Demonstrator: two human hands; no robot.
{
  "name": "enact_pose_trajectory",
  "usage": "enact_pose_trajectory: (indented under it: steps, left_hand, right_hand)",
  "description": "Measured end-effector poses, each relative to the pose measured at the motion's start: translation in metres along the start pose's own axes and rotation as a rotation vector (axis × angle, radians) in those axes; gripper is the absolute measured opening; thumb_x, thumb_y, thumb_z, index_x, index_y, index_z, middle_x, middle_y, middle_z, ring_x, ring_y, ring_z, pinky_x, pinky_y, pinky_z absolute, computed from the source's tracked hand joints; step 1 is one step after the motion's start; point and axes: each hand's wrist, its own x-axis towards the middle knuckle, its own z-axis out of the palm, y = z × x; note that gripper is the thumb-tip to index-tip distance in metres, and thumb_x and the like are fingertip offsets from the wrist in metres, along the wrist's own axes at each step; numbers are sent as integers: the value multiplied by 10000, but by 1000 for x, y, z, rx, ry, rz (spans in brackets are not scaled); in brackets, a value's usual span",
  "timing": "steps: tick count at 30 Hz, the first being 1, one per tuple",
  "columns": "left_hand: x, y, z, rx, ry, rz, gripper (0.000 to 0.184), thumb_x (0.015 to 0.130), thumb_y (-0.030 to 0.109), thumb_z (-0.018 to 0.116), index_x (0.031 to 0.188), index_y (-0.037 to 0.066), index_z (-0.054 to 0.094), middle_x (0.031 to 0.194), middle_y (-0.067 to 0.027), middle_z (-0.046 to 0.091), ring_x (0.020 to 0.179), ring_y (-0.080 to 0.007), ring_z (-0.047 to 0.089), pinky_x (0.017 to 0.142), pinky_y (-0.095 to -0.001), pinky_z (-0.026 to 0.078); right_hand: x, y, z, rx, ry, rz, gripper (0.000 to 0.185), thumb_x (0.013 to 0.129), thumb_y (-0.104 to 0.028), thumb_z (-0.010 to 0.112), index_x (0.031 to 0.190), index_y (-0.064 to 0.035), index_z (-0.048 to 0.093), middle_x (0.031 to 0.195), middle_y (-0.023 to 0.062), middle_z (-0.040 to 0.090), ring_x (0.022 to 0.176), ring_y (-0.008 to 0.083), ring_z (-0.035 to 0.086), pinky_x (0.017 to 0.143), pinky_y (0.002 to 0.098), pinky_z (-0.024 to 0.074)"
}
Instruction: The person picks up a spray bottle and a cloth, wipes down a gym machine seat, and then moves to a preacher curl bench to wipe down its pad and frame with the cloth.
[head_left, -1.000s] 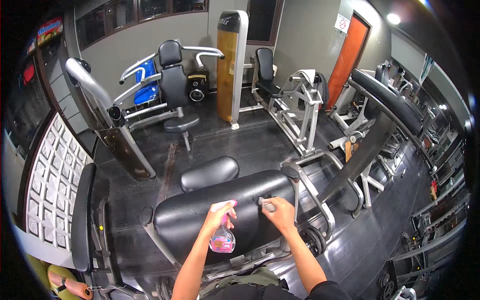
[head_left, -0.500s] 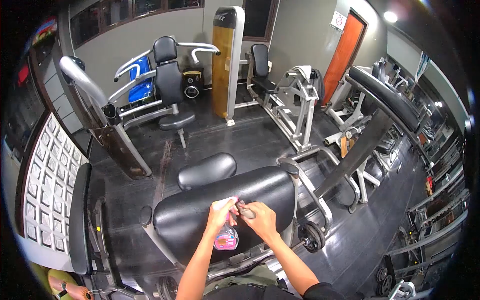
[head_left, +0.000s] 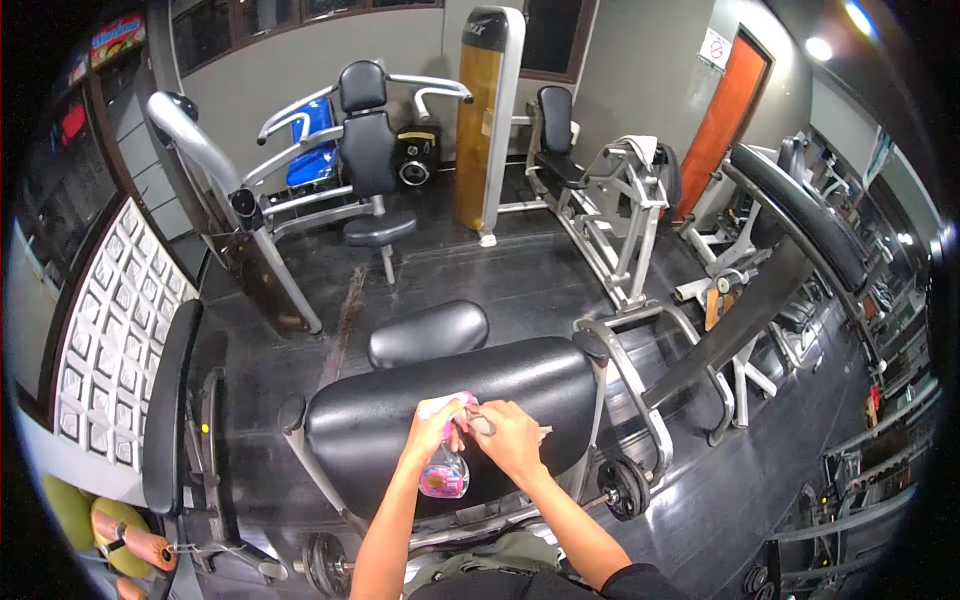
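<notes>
Head cam: pink-topped spray btl [head_left: 443, 476] gripped in L hand [head_left: 430, 430], greyish cloth [head_left: 483, 425] bunched in R hand [head_left: 514, 440] near btl's top, both held over blk pad [head_left: 350, 420]

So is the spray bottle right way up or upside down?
Right way up, roughly: the left hand grips the spray bottle near its top, and its base hangs below.
</notes>
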Motion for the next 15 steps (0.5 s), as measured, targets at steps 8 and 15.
enact_pose_trajectory:
  steps: [8, 15]
  left_hand:
    - [-19, -6, 7, -49, 170, 78, 369, 948, 336, 594, 970, -27, 657, 720, -100, 640, 407, -174, 559, 403, -282, 473]
    - [-52, -15, -32, 12, 438, 143, 421, 946, 381, 551, 788, -4, 611, 707, -149, 641, 394, -187, 556, 419, -305, 484]
  right_hand:
    - [28, 35, -34, -53, -97, 42, 204, 720, -254, 735, 896, -151, 742, 889, 77, 702, 851, 276, 674, 737, 402, 544]
    - [36, 0, -13, -3, -253, -38, 282, 722, -240, 764, 992, -163, 740, 972, 56, 702, 917, 261, 660, 795, 403, 539]
